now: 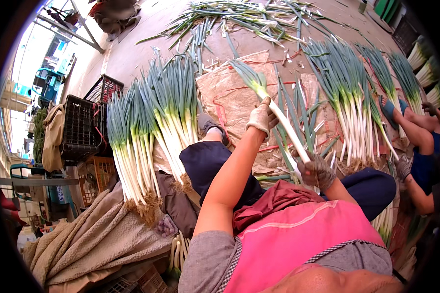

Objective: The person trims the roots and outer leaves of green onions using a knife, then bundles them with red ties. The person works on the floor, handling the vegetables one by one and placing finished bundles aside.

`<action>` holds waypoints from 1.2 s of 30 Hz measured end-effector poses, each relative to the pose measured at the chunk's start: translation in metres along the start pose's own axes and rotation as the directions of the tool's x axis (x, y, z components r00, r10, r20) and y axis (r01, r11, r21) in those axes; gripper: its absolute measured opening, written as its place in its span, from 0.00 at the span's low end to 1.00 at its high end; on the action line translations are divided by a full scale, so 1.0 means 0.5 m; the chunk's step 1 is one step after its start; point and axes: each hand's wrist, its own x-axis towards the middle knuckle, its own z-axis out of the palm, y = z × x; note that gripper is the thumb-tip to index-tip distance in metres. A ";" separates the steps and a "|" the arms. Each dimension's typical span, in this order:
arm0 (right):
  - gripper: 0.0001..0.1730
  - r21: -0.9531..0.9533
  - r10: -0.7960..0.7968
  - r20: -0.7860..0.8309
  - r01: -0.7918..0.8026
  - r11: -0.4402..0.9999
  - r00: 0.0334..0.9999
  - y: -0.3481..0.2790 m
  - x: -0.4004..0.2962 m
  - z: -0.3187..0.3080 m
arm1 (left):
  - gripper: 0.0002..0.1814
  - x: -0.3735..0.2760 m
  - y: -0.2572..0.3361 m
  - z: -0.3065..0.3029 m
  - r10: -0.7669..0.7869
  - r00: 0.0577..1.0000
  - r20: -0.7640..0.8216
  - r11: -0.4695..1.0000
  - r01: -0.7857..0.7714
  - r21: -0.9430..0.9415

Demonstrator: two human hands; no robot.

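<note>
My left hand [261,118], in a pale knit glove with bare fingertips, is closed round the upper white stalk of a thick green onion [286,122]. The onion slants from green leaves at the upper left to its base near my lap. My right hand [317,171], in a dirty grey glove, grips by its base end, where loose peeled leaves hang close by. Bundles of rooted green onions [168,106] lie to the left of my legs, with more green onions [352,106] to the right. Under them spread woven plastic sacks [238,88] with red twine.
Trimmed leaves [234,16] are heaped ahead on the floor. Black plastic crates [81,126] and a beige cloth [106,234] lie left. At the right edge sits a co-worker, whose gloved hand [403,168] touches an onion; further bundles [407,80] lie beyond.
</note>
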 end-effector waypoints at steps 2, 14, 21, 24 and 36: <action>0.27 -0.182 0.099 -0.177 -0.131 0.974 0.979 0.006 -0.046 0.026 | 0.10 -0.030 -0.014 0.033 -0.099 0.981 0.164 0.985 0.120 -0.122; 0.19 -0.716 -0.171 -0.395 -0.187 0.672 0.903 -0.010 0.065 0.025 | 0.12 0.000 -0.039 0.065 0.235 0.963 0.135 0.969 -0.221 -0.107; 0.29 -0.871 -0.395 -0.430 -0.258 0.418 0.812 0.101 0.017 -0.081 | 0.10 -0.005 -0.044 0.092 0.418 0.897 0.143 0.903 -0.427 0.041; 0.27 -0.881 -0.397 -0.434 -0.289 0.375 0.809 0.074 0.015 -0.048 | 0.11 -0.027 -0.042 0.101 0.409 0.893 0.188 0.903 -0.425 0.053; 0.20 -0.843 -0.558 -0.367 -0.013 0.538 0.744 0.109 -0.013 -0.075 | 0.19 -0.164 -0.107 0.176 0.280 0.829 0.484 0.793 -0.484 0.369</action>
